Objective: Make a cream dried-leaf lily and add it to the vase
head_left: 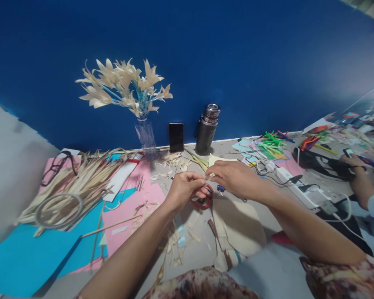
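My left hand (pixel 187 189) and my right hand (pixel 229 176) meet over the middle of the table, fingertips almost touching. Between them shows a small pale strip (pixel 211 176), which looks like dried husk. My right fingers pinch it; the left fingers are pressed together close beside it, and whether they grip its other end is hidden. Just below the hands lie scissors with red handles (pixel 202 202), partly covered by my left fingers. A tiny dark blue item (pixel 220 188) rests by my right wrist. Pale scraps (pixel 174 160) are scattered around.
Behind stand a bottle of pale handmade flowers (pixel 148 139), a phone (pixel 176 138) and a dark flask (pixel 207 131). Husk bundles (pixel 90 178), a tape ring (pixel 59 211) and coloured paper (pixel 28 253) lie left. A power strip (pixel 296 189) and another person's hand (pixel 353 161) are right.
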`<state>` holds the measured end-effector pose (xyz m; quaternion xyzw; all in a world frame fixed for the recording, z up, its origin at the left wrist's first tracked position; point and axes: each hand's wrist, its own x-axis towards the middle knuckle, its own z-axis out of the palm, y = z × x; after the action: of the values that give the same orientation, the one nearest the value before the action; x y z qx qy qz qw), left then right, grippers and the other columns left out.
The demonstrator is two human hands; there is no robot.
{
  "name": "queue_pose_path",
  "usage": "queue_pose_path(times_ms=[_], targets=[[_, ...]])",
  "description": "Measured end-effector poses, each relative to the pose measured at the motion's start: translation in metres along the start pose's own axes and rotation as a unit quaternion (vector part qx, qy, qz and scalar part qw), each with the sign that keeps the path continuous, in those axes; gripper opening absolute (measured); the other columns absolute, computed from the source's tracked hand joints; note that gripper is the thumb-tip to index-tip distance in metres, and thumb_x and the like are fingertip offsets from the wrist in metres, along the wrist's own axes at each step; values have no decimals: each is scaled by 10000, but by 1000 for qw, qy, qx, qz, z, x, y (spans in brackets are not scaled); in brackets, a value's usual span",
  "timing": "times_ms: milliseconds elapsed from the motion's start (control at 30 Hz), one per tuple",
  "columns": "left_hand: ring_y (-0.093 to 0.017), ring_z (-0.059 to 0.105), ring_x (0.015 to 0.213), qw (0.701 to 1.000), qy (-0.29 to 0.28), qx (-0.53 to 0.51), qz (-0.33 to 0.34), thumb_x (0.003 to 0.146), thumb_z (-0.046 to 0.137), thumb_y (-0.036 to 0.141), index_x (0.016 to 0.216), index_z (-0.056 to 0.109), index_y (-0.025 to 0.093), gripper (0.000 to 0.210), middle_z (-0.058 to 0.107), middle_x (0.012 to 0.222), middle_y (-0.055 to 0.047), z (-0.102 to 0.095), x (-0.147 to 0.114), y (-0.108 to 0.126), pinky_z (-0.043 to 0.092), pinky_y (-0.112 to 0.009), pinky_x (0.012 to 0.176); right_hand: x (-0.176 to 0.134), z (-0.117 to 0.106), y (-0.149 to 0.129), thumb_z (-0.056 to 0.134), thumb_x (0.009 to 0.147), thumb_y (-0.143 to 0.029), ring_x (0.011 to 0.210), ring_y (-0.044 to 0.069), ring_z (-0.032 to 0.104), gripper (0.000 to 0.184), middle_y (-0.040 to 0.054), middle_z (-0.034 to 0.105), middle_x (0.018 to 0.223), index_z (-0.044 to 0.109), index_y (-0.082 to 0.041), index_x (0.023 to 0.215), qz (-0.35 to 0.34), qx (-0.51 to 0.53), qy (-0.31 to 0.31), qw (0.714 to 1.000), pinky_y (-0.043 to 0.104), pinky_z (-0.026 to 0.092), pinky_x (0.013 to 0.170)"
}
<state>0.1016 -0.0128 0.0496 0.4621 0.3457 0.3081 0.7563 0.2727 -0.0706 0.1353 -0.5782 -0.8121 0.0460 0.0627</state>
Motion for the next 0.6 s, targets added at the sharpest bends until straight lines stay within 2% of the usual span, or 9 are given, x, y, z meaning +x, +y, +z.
queue_pose_path(times_ms=[133, 333, 500, 600], targets=[[-147, 657, 480, 1000, -1, -8, 8, 687, 816, 229, 758, 695, 96, 193, 720, 622, -85, -1, -1, 0, 540, -229, 476, -1, 0, 1, 501, 974, -197, 768, 153, 601, 242, 15, 674, 874, 731, -268, 998, -20, -11, -20, 1000, 261, 289, 600], [-145, 656, 488, 999, -10, -34, -3, 662, 832, 229, 752, 689, 87, 222, 717, 620, -93, 1, -1, 1, 543, -231, 490, -2, -1, 4, 502, 968, -178, 753, 147, 601, 261, 14, 681, 886, 736, -274, 1034, -39, 1, -14, 999, 260, 305, 599], [-138, 642, 476, 998, -20, -56, -13, 646, 842, 217, 720, 662, 100, 227, 710, 608, -87, 1, 0, 3, 507, -213, 461, -2, -2, 4, 526, 960, -190, 791, 154, 615, 217, 9, 695, 908, 729, -264, 987, -35, 25, -12, 999, 259, 333, 626], [-123, 628, 472, 997, -32, -75, -5, 639, 844, 224, 720, 654, 108, 237, 711, 625, -75, -2, 1, 4, 496, -209, 470, -5, -3, 4, 579, 949, -268, 785, 163, 622, 141, 5, 711, 915, 694, -249, 1028, -18, 61, 12, 998, 260, 367, 654]])
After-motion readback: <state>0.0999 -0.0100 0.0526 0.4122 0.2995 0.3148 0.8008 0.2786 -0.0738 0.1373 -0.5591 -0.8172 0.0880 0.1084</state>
